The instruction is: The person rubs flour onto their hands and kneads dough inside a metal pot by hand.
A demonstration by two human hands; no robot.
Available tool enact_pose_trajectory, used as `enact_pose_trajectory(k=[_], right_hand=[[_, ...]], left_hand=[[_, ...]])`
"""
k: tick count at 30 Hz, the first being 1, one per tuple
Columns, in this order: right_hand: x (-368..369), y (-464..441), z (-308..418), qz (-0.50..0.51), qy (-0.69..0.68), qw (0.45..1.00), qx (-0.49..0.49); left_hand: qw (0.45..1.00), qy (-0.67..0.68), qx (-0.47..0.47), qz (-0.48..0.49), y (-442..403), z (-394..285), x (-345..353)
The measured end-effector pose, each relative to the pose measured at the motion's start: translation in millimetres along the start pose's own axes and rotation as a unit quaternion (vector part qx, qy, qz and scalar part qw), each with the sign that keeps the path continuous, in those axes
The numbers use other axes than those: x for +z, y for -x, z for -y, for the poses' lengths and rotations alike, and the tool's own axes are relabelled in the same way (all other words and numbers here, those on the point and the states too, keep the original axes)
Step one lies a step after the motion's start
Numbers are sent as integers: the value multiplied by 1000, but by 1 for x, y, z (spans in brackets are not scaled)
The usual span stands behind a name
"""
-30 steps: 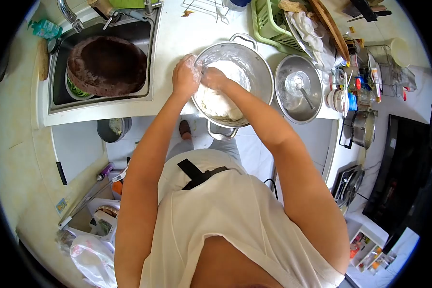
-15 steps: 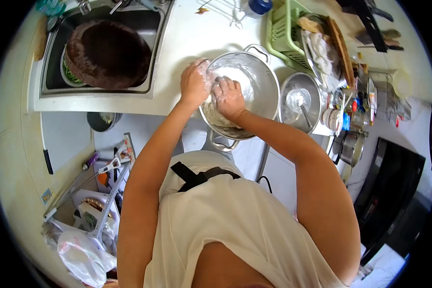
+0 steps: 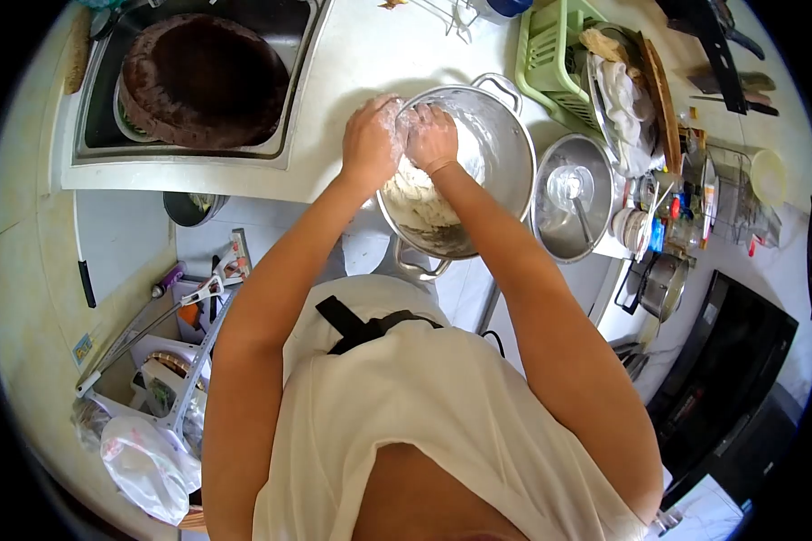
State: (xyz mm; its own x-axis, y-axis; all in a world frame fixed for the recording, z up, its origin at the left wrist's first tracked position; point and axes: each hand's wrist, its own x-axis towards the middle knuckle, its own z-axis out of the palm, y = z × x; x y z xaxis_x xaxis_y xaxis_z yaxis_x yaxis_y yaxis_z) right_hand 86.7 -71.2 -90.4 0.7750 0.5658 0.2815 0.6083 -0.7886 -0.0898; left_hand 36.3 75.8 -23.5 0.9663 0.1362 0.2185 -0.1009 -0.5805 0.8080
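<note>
A large steel pot [image 3: 505, 171] with two loop handles stands at the counter's front edge. Pale, floury dough [image 3: 415, 200] lies against its lower left side, and loose flour whitens the inside wall. My left hand [image 3: 373, 135], dusted with flour, is closed over the pot's left rim. Inside the pot, close to my left hand, my right hand [image 3: 431, 137] has its fingers curled down at the upper edge of the dough. Its fingertips are partly hidden.
To the right sits a steel bowl [image 3: 555, 225] with a clear cup and a spoon-like utensil inside. A green dish rack [image 3: 544, 68] stands behind it. At left, a big dark round board [image 3: 203, 81] lies in the sink [image 3: 280, 153]. Knives [image 3: 735, 90] hang at the upper right.
My right hand has moved up and away from me along the pot's left side, beside my left hand. More dough shows below it. The view has shifted slightly.
</note>
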Motion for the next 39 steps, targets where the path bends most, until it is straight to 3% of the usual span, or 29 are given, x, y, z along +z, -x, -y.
enact_pose_trajectory(k=[2,5,8,10,12,15,18,22,25,31,33,35,38,39], right_hand=[[-2,-2,2,-1,1,1000,9],[-64,-24,14,319,-55,937,132],[-113,-21,9,361,-113,918,115],[-124,5,15,361,-127,920,86],[-110,29,30,355,-9,930,98],[-92,42,46,273,-22,958,81],[-63,43,46,44,-38,997,-46],[-49,35,42,51,-53,995,-65],[-32,23,35,45,-105,993,-26],[-10,1,12,44,-48,997,-38],[-7,-2,11,77,-61,995,6],[-9,-7,9,143,-51,988,21],[2,-1,10,116,-70,989,64],[-15,-11,14,232,-120,956,136]], left_hand=[[1000,-18,3,0,-4,3,1],[999,-41,-15,11,-2,3,3],[999,-44,-21,14,-3,0,0],[998,-48,-31,11,-2,-2,0],[999,-40,-24,1,-3,0,3],[999,-33,-23,3,1,0,3],[999,-34,-30,-10,0,0,5],[999,-14,-28,-13,2,3,8],[999,9,-36,-2,2,4,8],[1000,-2,-25,9,0,-2,2],[999,-34,-10,-8,1,-4,2],[996,19,-75,-36,10,-21,-5],[991,31,-108,-67,51,-34,-4],[991,22,-111,-73,64,-32,-4]])
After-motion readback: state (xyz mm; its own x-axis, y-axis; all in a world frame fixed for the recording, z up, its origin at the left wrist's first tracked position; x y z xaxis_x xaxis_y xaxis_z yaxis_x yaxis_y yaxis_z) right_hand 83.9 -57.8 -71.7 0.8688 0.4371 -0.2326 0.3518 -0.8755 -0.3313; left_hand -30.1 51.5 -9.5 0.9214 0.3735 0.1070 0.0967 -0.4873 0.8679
